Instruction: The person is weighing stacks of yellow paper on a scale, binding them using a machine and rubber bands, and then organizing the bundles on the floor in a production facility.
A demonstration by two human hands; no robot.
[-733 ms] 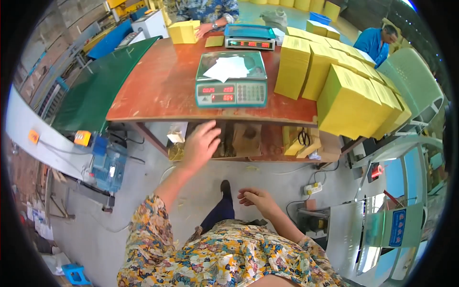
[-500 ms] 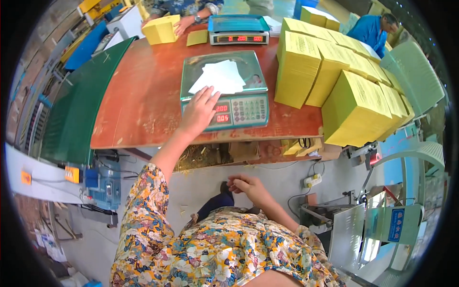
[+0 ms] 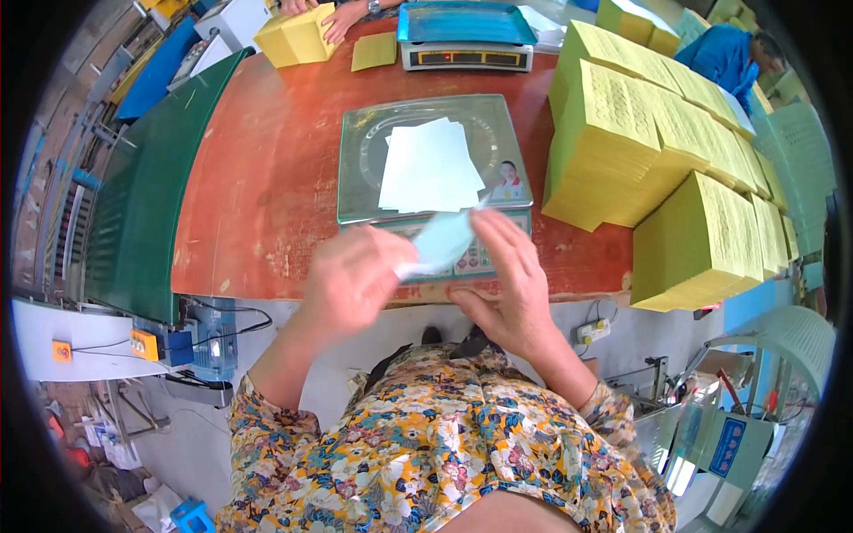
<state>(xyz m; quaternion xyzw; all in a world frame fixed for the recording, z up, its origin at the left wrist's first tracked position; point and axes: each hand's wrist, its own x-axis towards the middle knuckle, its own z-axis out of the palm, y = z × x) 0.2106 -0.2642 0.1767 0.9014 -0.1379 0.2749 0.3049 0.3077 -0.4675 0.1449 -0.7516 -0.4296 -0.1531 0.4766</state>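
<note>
A pale sheet of paper, blurred and curved, hangs over the near part of a tabletop scale. My left hand is closed on its lower left end. At the upper right end of that sheet is my right hand, fingers stretched and thumb well apart; whether the fingertips touch it I cannot tell. Several white sheets lie in a loose, uneven stack on the scale's glass plate. The sheet and my hands cover most of the keypad and display.
Tall stacks of yellow paper crowd the right of the red table. Behind stands a second scale with a blue tray, beside a yellow pad. Another person's hands hold a yellow block. A green surface adjoins the left.
My left hand has left the stack on the scale and come nearer, now with a sheet in it. My right hand has risen from below the table edge to the sheet.
</note>
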